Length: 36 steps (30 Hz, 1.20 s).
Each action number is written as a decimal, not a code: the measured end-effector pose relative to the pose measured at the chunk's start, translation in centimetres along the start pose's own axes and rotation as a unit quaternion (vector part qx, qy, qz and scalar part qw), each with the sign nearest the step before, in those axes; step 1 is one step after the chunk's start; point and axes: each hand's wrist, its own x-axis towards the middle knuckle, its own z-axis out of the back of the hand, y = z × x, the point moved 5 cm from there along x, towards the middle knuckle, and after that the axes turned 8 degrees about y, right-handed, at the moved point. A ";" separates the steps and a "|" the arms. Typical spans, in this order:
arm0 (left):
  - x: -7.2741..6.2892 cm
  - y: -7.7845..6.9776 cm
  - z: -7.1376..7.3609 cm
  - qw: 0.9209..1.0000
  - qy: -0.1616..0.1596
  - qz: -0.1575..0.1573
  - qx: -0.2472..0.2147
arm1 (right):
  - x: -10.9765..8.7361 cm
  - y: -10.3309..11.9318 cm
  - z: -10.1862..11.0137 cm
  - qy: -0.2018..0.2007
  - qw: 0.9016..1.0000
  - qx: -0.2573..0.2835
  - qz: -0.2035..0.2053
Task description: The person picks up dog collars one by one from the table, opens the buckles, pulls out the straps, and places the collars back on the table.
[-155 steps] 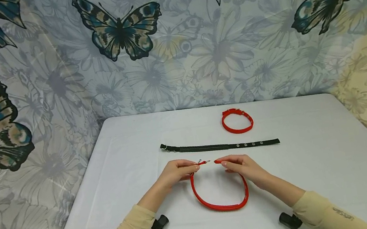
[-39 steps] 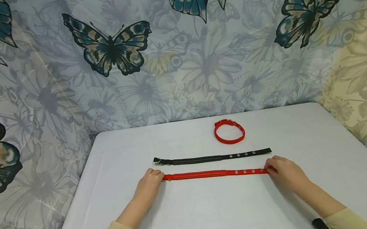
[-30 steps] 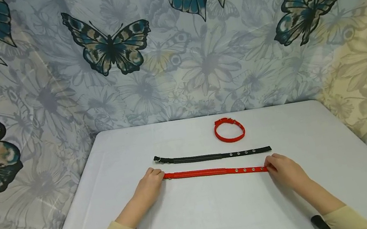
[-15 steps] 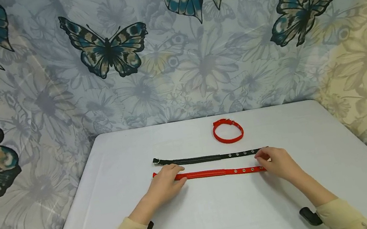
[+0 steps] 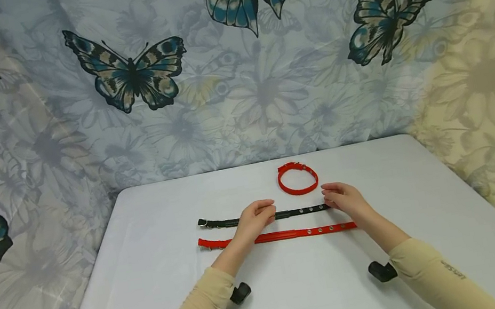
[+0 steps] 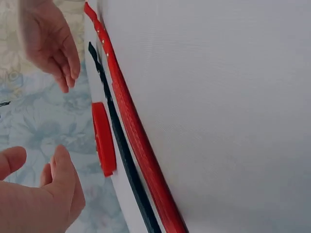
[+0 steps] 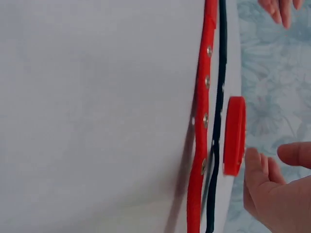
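Note:
A red collar (image 5: 284,235) lies stretched straight across the white table, its row of metal eyelets toward the right. Just behind it, roughly parallel, is a black collar (image 5: 302,211) with its buckle at the left end. Farther back sits a second red collar (image 5: 299,191), buckled into a ring. My left hand (image 5: 256,219) is raised over the straight collars with relaxed fingers and holds nothing. Facing it, my right hand (image 5: 347,201) is also raised and holds nothing, its fingertips near the ring-shaped collar in the head view; it hides the black collar's right end.
The white table (image 5: 150,278) ends at a butterfly-patterned wall covering (image 5: 247,122) behind and at the sides. A black wrist camera (image 5: 240,293) is under the left forearm and another black camera (image 5: 382,271) under the right.
Earlier both hands held the red collar curved, then laid it straight in front of the black one. Both hands have since let go and moved inward and toward the back.

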 end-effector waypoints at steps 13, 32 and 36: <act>7.0 1.3 -1.5 0.990 -0.109 0.061 -0.069 | 4.8 -0.6 0.5 -0.069 0.997 0.010 -0.042; 10.1 2.1 -3.6 0.986 -0.158 0.058 0.015 | 7.1 -0.9 0.5 -0.164 0.975 -0.146 -0.032; 10.1 2.1 -3.6 0.985 -0.161 0.056 0.025 | 7.1 -1.0 0.3 -0.170 0.975 -0.138 -0.033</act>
